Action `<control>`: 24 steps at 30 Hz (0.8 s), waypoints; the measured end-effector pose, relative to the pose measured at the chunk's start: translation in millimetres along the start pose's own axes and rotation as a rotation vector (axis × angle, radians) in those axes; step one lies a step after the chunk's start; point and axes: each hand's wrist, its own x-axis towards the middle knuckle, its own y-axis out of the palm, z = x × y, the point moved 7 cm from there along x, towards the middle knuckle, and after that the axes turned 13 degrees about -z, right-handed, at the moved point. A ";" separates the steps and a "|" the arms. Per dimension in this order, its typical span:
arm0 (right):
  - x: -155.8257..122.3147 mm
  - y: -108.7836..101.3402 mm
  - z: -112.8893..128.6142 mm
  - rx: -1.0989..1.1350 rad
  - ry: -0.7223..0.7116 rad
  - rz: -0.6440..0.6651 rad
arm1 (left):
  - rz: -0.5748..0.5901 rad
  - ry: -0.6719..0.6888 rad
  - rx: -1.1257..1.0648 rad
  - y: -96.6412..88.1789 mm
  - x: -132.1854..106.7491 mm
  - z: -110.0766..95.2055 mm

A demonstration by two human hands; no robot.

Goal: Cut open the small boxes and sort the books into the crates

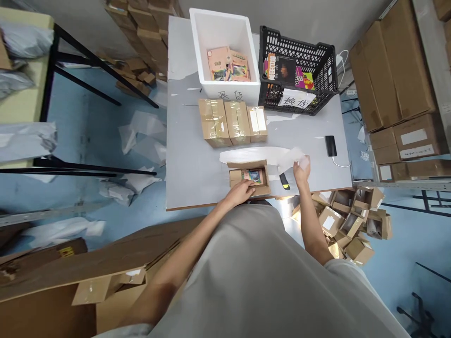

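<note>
Left hand [240, 191] lies over the near left corner of a small open cardboard box [246, 165], its fingertips at a colourful packet [254, 176] inside; whether they grip the packet or only rest on it, I cannot tell. Right hand [302, 172], to the right of the box, pinches a crumpled white sheet [289, 158] between its fingers, above the table [193, 173].

The open box sits near the table's front edge, its far flap raised. Between it and the right hand lies a black and yellow knife [284, 182]. Just beyond the box, a long white strip [243, 154] is spread flat, its right end near the crumpled sheet. Past that strip, three taped boxes [237, 123] stand side by side in a row.

Behind them are a white tub [220, 89] holding pinkish packs [219, 61] and, to its right, a black crate [322, 97] holding bright printed packages [284, 69]. A black phone [330, 146] with a white cable [341, 164] lies near the table's right edge. Opened boxes [347, 223] are heaped on the floor to the right.
</note>
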 end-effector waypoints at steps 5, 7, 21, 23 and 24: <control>-25.1 21.0 7.4 -0.169 0.187 0.176 | -0.020 0.050 0.011 -14.3 -18.2 0.4; -35.7 13.9 20.7 -0.134 0.142 0.123 | -0.064 0.050 0.012 -24.4 -29.4 0.1; -120.7 71.3 118.9 0.109 -0.198 0.503 | -0.304 -0.072 -0.015 -51.7 -46.2 43.3; -109.6 62.1 97.3 0.081 -0.155 0.449 | -0.318 -0.073 -0.020 -50.8 -44.8 44.6; -104.7 57.9 86.2 0.063 -0.127 0.433 | -0.328 -0.075 -0.024 -49.8 -44.1 44.8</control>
